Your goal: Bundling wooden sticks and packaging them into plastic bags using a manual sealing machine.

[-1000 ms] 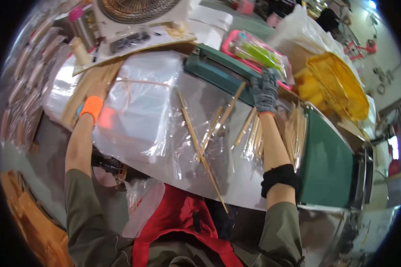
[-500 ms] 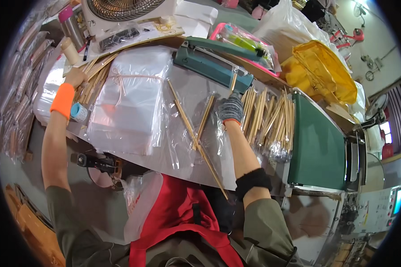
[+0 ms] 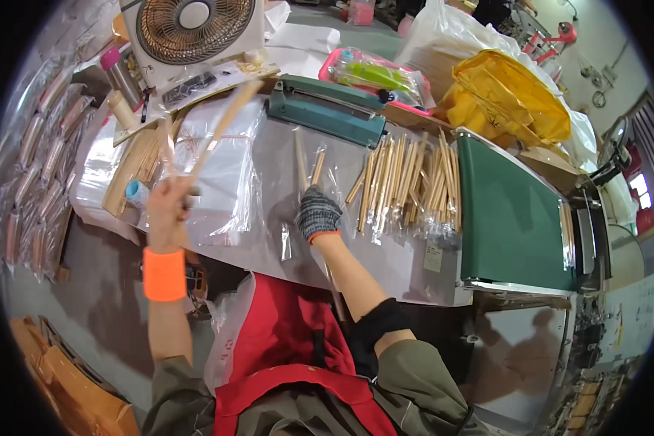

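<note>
Left hand (image 3: 168,207) now lifting off tabletop (image 3: 407,265), fingers clamping wooden sticks (image 3: 221,131) aloft. Gloved right hand (image 3: 317,213) pressing flat, fingers spread, on clear sleeve (image 3: 307,171). Step: bagging sticks. Next: aligning tips with sleeve mouth.

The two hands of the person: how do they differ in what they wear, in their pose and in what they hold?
The left hand is bare, with an orange wristband; the right hand wears a grey knit glove. The left hand is lifted off the table and grips wooden sticks; the right hand presses down on a clear bag with sticks. Both handle wooden sticks.
</note>
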Demonstrator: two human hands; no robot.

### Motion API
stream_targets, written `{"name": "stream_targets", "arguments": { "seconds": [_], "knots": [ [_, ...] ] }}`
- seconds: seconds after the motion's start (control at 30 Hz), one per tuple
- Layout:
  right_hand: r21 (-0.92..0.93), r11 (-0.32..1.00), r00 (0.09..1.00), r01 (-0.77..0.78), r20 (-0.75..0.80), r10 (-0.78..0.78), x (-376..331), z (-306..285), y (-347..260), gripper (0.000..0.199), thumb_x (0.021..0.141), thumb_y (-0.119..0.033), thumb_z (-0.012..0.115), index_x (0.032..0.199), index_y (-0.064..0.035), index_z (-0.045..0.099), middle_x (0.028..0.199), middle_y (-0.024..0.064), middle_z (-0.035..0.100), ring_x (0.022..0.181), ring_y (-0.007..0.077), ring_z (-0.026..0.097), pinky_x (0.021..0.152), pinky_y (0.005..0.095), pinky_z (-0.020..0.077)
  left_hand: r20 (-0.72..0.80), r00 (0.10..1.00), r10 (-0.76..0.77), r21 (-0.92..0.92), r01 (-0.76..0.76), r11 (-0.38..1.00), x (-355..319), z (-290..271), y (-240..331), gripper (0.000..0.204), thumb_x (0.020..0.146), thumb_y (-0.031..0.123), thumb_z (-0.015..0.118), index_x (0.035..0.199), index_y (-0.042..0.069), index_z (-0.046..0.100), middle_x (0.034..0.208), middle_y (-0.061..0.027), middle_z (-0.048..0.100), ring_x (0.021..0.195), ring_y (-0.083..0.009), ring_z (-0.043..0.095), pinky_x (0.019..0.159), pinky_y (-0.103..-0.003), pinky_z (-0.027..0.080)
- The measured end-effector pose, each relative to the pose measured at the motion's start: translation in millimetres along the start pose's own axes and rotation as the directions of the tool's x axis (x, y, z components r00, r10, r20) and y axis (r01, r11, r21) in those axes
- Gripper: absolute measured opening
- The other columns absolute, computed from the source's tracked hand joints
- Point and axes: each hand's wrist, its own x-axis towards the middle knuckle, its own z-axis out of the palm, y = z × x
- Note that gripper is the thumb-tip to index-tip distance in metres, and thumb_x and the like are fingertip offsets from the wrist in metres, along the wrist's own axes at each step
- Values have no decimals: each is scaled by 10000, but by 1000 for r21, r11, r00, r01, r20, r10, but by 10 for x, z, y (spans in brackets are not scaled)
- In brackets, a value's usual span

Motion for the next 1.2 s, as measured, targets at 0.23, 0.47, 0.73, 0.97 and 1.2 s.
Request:
{"name": "stream_targets", "arguments": {
  "seconds": [0.23, 0.47, 0.73, 0.97, 1.2],
  "knots": [
    [628, 771, 936, -102, -201, 287, 97, -178, 1051, 278, 817, -265, 535, 706, -14, 575, 517, 101, 539, 451, 206, 536, 442, 339, 426, 145, 983, -110, -340, 154, 928, -294, 1327, -230, 144, 816, 133, 603, 881, 13, 557, 730, -64, 604, 516, -48, 454, 405, -163, 320],
    [627, 779, 985, -16, -123, 120, -158, -199, 634, 226, 744, -254, 597, 785, -32, 604, 638, 134, 583, 593, 243, 572, 576, 390, 445, 357, 934, 0, -350, 134, 927, -240, 1969, -110, 109, 817, 128, 602, 836, 22, 584, 715, -76, 633, 516, -52, 492, 421, -171, 349],
    [333, 913, 971, -236, 43, 235, 305, -243, 136, 276, 726, -233, 568, 874, -20, 661, 912, 231, 629, 839, 364, 619, 748, 405, 494, 370, 921, 119, -349, 20, 937, 223, 1886, 330, 94, 803, 112, 620, 825, 23, 597, 679, -50, 614, 494, -57, 499, 402, -168, 346],
    [767, 574, 941, 287, -337, -20, -1058, -630, 1169, 184, 877, -245, 535, 844, -68, 495, 594, 60, 517, 524, 180, 527, 471, 279, 417, 446, 868, 218, -407, -21, 913, 72, 2470, 595, 93, 817, 96, 591, 879, 29, 575, 696, -48, 613, 506, -46, 488, 401, -175, 339],
    [558, 792, 911, -248, -143, 386, -3796, -107, 2259, 197, 832, -175, 552, 968, -35, 525, 768, 183, 593, 609, 369, 568, 536, 422, 450, 415, 909, -47, -112, 102, 988, -562, 2899, -914, 123, 820, 140, 589, 836, 20, 567, 652, -22, 584, 518, -79, 535, 423, -207, 378]
  ]
}}
